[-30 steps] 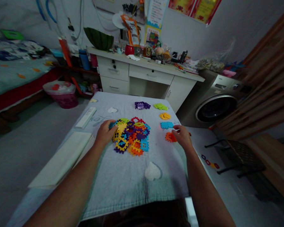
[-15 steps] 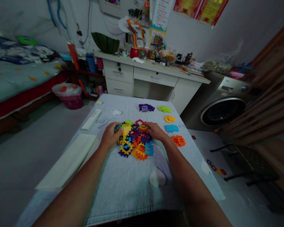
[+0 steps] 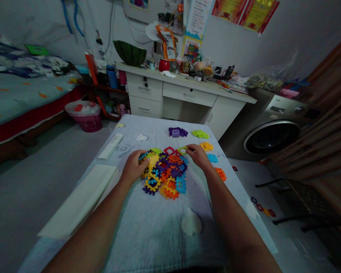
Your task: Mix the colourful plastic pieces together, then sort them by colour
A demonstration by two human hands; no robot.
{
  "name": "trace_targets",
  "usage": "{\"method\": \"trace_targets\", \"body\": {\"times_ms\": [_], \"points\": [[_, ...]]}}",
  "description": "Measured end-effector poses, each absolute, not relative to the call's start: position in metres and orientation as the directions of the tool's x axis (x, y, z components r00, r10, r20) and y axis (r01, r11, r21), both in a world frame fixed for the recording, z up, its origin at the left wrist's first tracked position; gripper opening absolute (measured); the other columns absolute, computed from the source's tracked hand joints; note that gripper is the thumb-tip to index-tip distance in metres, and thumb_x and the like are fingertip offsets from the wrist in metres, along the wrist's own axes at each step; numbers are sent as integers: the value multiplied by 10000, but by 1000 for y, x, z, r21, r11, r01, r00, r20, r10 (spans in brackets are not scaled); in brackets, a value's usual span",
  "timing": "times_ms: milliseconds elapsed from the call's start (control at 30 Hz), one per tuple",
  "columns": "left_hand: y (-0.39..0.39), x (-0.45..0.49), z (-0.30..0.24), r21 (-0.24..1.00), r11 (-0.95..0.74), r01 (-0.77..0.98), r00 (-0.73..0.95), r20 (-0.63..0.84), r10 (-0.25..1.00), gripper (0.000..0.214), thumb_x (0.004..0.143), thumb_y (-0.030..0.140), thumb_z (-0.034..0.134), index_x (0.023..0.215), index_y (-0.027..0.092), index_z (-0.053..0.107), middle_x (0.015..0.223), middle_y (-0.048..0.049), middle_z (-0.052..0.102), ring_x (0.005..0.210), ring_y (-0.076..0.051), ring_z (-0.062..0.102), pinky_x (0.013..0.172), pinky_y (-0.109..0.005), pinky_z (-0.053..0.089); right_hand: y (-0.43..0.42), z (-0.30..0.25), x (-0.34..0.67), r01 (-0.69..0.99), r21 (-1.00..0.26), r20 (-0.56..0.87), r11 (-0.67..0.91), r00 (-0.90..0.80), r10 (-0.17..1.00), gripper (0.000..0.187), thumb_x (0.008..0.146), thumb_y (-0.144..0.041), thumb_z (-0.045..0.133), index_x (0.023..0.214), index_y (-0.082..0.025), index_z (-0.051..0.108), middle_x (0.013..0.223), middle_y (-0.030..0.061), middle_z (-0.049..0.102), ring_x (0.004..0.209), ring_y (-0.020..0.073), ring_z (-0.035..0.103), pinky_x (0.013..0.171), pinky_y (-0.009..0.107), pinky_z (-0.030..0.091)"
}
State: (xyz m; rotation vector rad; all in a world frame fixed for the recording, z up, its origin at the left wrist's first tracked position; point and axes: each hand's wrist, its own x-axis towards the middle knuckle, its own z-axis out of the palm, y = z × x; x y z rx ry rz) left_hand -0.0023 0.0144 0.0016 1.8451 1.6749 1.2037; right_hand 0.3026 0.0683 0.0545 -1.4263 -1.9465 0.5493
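While the left hand (image 3: 135, 167) is lying with its fingers curled over the left edge of the tile pile (image 3: 165, 172), whether those fingers are actually gripping anything cannot be told; the right hand (image 3: 197, 156) is pinching its fingertips together on one lime tile (image 3: 183, 149) at the pile's far right corner. That pile is sitting in the middle of the bench (image 3: 159, 242), which is wearing a nubby, pale grey-blue towel. Its pieces are looking like hard, glossy plastic: flat squares with toothed, notched edges, many with open centres, in yellow, orange, purple, blue, red and green, too tangled for counting. Beyond and to the right, five small one-colour clusters are curving along the towel well apart from each other: a purple cluster (image 3: 177, 132), a green cluster (image 3: 200, 134), a yellow cluster (image 3: 206, 146), a blue cluster (image 3: 213, 158) just beside the right wrist, and an orange cluster (image 3: 221, 173). Two soft white heart-shaped patches (image 3: 191, 223) are showing on the towel, one near, one far. At the left edge, one long white box (image 3: 111, 146) and one flat white slab (image 3: 79, 199) are lying.
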Motion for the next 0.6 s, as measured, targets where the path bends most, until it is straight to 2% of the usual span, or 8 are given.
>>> {"method": "trace_targets", "body": {"times_ms": [100, 233, 400, 600], "points": [[14, -2, 3, 752, -223, 620, -73, 339, 938, 383, 805, 429, 551, 1109, 209, 625, 1163, -88, 655, 1114, -259, 594, 1029, -410, 448, 88, 57, 333, 587, -794, 200, 161, 2, 980, 285, 743, -246, 599, 1014, -166, 640, 663, -31, 628, 609, 138, 567, 610, 254, 447], [14, -2, 2, 747, -228, 624, -75, 348, 934, 391, 803, 442, 553, 1110, 213, 631, 1158, -82, 657, 1110, -257, 599, 1023, -397, 453, 110, 59, 366, 507, -862, 145, 15, 218, 965, 253, 665, -244, 647, 900, -171, 590, 605, -47, 601, 537, 119, 560, 539, 226, 431], [14, -3, 0, 742, -224, 632, -77, 348, 934, 397, 803, 443, 549, 1111, 207, 630, 1162, -92, 655, 1107, -266, 600, 1023, -406, 451, 136, 60, 379, 398, -914, 78, -74, 352, 933, 204, 631, -176, 664, 807, -177, 561, 545, -53, 566, 475, 109, 551, 472, 206, 426], [14, -2, 3, 726, -222, 650, -68, 347, 935, 384, 806, 416, 545, 1119, 207, 624, 1165, -92, 657, 1108, -269, 601, 1014, -411, 455, 175, 62, 378, 301, -944, 42, -133, 513, 857, 238, 613, -96, 650, 827, -167, 575, 481, -72, 515, 444, 107, 533, 460, 207, 447]]}}
